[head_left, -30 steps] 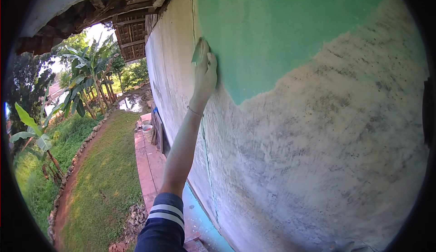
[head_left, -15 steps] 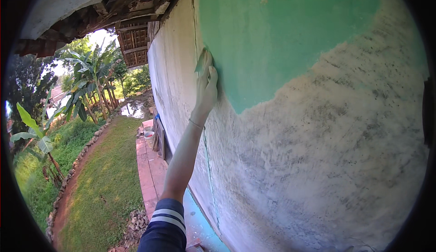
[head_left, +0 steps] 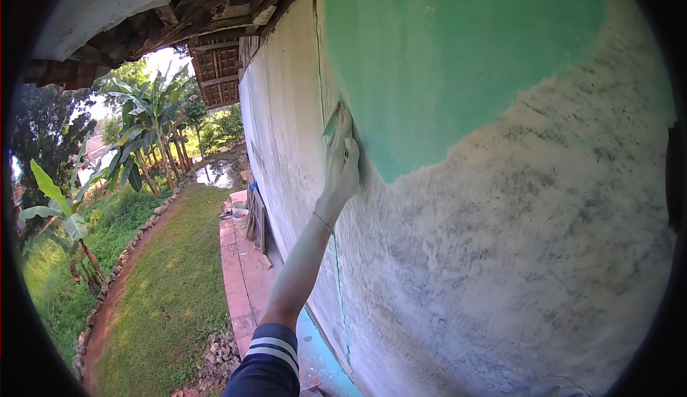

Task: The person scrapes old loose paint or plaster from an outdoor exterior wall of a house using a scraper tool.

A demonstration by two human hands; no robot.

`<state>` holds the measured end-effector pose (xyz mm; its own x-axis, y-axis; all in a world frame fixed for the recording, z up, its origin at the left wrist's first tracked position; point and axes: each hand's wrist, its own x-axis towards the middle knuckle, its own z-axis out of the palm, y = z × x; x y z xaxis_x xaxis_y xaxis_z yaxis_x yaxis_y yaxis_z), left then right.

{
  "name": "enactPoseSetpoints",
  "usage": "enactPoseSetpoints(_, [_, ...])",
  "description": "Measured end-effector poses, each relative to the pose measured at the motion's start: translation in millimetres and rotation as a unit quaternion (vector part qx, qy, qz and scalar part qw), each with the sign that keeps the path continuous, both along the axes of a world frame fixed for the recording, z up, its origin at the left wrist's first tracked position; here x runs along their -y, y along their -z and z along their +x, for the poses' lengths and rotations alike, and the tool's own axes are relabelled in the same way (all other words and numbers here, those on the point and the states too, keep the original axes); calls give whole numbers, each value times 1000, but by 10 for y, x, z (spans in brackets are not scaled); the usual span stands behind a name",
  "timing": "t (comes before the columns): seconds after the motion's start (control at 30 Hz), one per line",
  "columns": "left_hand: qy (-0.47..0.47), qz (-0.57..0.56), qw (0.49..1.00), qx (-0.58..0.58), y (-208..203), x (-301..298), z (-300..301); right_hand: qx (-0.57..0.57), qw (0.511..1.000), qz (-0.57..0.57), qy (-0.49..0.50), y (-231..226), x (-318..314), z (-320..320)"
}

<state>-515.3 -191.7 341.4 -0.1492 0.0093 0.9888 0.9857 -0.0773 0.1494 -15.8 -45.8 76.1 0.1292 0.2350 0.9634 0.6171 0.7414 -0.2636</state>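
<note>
My left hand (head_left: 342,157) reaches up and presses against the wall (head_left: 458,254), near the left edge of a green painted patch (head_left: 444,61). Its fingers are closed over a thin, greenish folded sheet that looks like sandpaper (head_left: 330,124), one corner sticking out on the left. Most of the sheet is hidden under the fingers. Pale dust coats the hand and forearm, and a thin bracelet circles the wrist. Around and below the green patch the wall is whitish and mottled grey. A vertical crack (head_left: 319,54) runs close to my fingertips. My right hand is out of view.
A reddish tiled ledge (head_left: 240,268) follows the wall's foot, with a bucket (head_left: 241,214) and leaning boards (head_left: 256,218). Grass (head_left: 168,282), a stone border and banana plants (head_left: 154,121) lie to the left. A tiled roof with wooden beams (head_left: 193,18) overhangs.
My left hand has slid down the wall with the sheet, away from its higher place beside the green patch's edge. The view has shifted slightly.
</note>
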Motion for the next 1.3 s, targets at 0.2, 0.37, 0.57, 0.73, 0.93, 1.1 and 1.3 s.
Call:
enactPoseSetpoints(0.2, [-98,11,995,-1,-526,290,-95,-17,1000,7,-8,-28,-59,-180])
enactPoseSetpoints(0.37, [-97,-16,995,-2,-147,294,-4,-17,1000,6,6,-70,-106,-122])
enactPoseSetpoints(0.57, [-109,-50,993,-11,303,83,77,-27,998,-16,54,47,61,-154])
enactPoseSetpoints(0.73, [37,6,991,125,-1134,358,-261,-28,999,-13,36,-74,-12,-246])
enactPoseSetpoints(0.93, [-79,-75,993,48,944,-141,878,-38,994,-23,103,-43,74,-223])
enactPoseSetpoints(1.1, [-81,-58,988,119,692,-144,1163,-35,992,-24,115,-165,55,-262])
enactPoseSetpoints(1.3, [-32,-28,981,192,345,-186,1263,-38,986,-28,159,-337,204,-203])
